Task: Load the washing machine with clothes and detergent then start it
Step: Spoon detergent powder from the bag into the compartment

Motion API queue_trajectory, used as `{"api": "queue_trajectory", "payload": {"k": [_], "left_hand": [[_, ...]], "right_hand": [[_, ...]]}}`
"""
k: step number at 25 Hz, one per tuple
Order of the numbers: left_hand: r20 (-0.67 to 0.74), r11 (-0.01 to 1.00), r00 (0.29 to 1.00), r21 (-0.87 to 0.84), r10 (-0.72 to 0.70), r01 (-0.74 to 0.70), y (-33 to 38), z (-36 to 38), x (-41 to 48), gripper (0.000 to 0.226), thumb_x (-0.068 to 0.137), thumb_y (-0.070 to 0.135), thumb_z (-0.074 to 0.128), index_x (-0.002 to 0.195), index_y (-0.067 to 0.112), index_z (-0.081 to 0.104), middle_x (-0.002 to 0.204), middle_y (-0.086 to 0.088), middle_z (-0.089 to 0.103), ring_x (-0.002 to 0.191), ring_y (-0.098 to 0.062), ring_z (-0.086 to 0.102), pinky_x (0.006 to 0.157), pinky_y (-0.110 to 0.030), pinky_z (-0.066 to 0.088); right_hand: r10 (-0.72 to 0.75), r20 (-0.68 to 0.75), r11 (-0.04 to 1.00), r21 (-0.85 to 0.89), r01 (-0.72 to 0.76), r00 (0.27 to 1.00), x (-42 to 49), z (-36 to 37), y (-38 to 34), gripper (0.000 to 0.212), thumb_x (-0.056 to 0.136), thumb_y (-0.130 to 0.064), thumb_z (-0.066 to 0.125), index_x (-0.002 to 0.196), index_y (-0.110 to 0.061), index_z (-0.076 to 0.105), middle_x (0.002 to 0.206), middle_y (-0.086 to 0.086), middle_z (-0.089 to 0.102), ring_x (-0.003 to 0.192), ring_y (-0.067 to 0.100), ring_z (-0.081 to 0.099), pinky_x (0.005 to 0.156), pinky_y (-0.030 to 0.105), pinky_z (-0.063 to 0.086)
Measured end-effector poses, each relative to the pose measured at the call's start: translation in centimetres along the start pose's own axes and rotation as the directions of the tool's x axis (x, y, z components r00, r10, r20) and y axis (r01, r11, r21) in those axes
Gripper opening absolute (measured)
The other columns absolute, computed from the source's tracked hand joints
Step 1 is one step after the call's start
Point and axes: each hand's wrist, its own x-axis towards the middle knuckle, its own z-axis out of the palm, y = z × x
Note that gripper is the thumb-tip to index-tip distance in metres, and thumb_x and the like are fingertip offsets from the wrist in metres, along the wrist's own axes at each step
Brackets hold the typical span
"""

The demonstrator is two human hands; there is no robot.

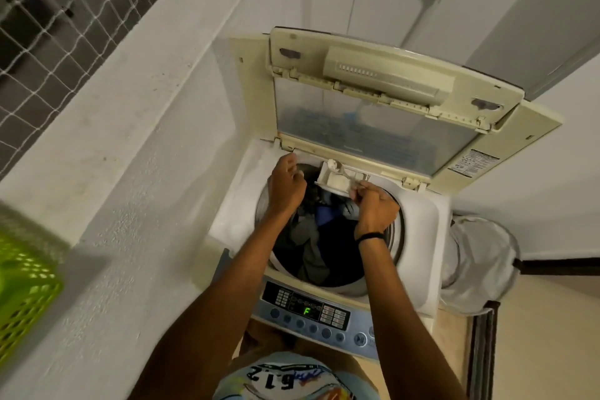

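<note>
A top-loading washing machine (418,230) stands with its lid (373,127) folded up. Dark and grey clothes (321,237) fill the drum. At the drum's far rim a small white detergent drawer (334,183) is pulled out, with white powder in it. My right hand (376,204) is shut on a metal spoon (341,169) whose bowl, carrying powder, is over the drawer. My left hand (287,185) rests on the drum's far-left rim, fingers curled, holding nothing that I can see. The control panel (311,315) at the near edge shows a green "F".
A white ledge (113,172) runs along the left with netting (48,26) behind it. A green plastic basket (22,295) sits on the ledge at near left. A white laundry bag (477,256) stands on the floor right of the machine.
</note>
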Motion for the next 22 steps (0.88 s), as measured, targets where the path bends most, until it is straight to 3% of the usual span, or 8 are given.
{"api": "queue_trajectory", "payload": {"k": [3, 5, 7, 9, 15, 20, 22], "left_hand": [[-0.123, 0.987, 0.982, -0.065, 0.141, -0.150, 2.0, -4.8, -2.4, 0.038, 0.092, 0.005, 0.056, 0.129, 0.014, 0.058, 0.126, 0.001, 0.065, 0.117, -0.012, 0.061, 0.102, -0.028, 0.049], [-0.197, 0.972, 0.960, -0.086, 0.200, -0.220, 3.4, -8.3, -4.3, 0.035, 0.093, 0.006, 0.057, 0.126, 0.014, 0.060, 0.122, 0.003, 0.066, 0.111, -0.008, 0.063, 0.098, -0.021, 0.050], [-0.268, 0.956, 0.930, -0.080, 0.251, -0.281, 4.4, -12.2, -6.6, 0.032, 0.094, 0.007, 0.058, 0.125, 0.015, 0.061, 0.119, 0.005, 0.068, 0.106, -0.004, 0.064, 0.092, -0.014, 0.049], [-0.310, 0.945, 0.905, -0.051, 0.292, -0.323, 5.1, -16.1, -9.1, 0.030, 0.095, 0.009, 0.058, 0.123, 0.018, 0.062, 0.116, 0.008, 0.068, 0.104, 0.000, 0.064, 0.090, -0.011, 0.048], [-0.491, 0.910, 0.794, -0.008, 0.358, -0.415, 5.2, -27.7, -17.7, 0.024, 0.096, 0.006, 0.059, 0.117, 0.015, 0.065, 0.110, 0.006, 0.070, 0.101, -0.005, 0.067, 0.091, -0.023, 0.053], [-0.716, 0.923, 0.650, -0.021, 0.255, -0.385, 3.6, -36.1, -25.3, 0.020, 0.094, 0.008, 0.063, 0.106, 0.023, 0.068, 0.105, 0.008, 0.073, 0.093, -0.017, 0.068, 0.076, -0.020, 0.055], [-0.772, 0.948, 0.598, 0.020, 0.217, -0.319, 1.6, -39.0, -27.5, 0.018, 0.094, 0.012, 0.064, 0.104, 0.027, 0.067, 0.104, 0.012, 0.072, 0.089, -0.015, 0.067, 0.079, -0.028, 0.056]], "right_hand": [[0.146, 0.128, 0.971, 0.169, -0.166, 0.981, -3.1, 2.0, -1.9, 0.013, 0.081, 0.009, 0.062, 0.092, 0.009, 0.069, 0.080, 0.016, 0.070, 0.078, 0.031, 0.068, 0.063, 0.027, 0.059], [0.166, 0.256, 0.949, 0.222, -0.225, 0.952, -6.0, 3.5, -3.1, 0.019, 0.081, 0.010, 0.060, 0.099, 0.012, 0.066, 0.086, 0.018, 0.068, 0.081, 0.032, 0.066, 0.063, 0.028, 0.059], [0.161, 0.366, 0.950, 0.193, -0.244, 0.916, -9.6, 4.8, -4.2, 0.023, 0.080, 0.010, 0.059, 0.102, 0.013, 0.065, 0.087, 0.018, 0.069, 0.081, 0.030, 0.068, 0.070, 0.031, 0.061], [0.139, 0.477, 0.966, 0.126, -0.224, 0.868, -13.4, 6.2, -5.4, 0.015, 0.080, 0.010, 0.058, 0.090, 0.006, 0.068, 0.078, 0.013, 0.072, 0.077, 0.027, 0.070, 0.075, 0.031, 0.061], [0.196, 0.746, 0.979, -0.112, -0.170, 0.636, -24.1, 10.2, -6.5, 0.016, 0.082, 0.008, 0.055, 0.089, 0.007, 0.069, 0.079, 0.017, 0.072, 0.080, 0.029, 0.072, 0.073, 0.027, 0.060], [0.188, 0.896, 0.981, -0.191, -0.031, 0.402, -32.1, 12.9, -5.6, 0.017, 0.085, 0.006, 0.053, 0.085, 0.005, 0.070, 0.078, 0.016, 0.074, 0.082, 0.031, 0.073, 0.073, 0.029, 0.059], [0.173, 0.944, 0.975, -0.205, 0.088, 0.279, -35.5, 13.9, -5.0, 0.020, 0.084, 0.009, 0.052, 0.084, 0.004, 0.071, 0.075, 0.015, 0.074, 0.080, 0.032, 0.074, 0.072, 0.032, 0.060]]}}
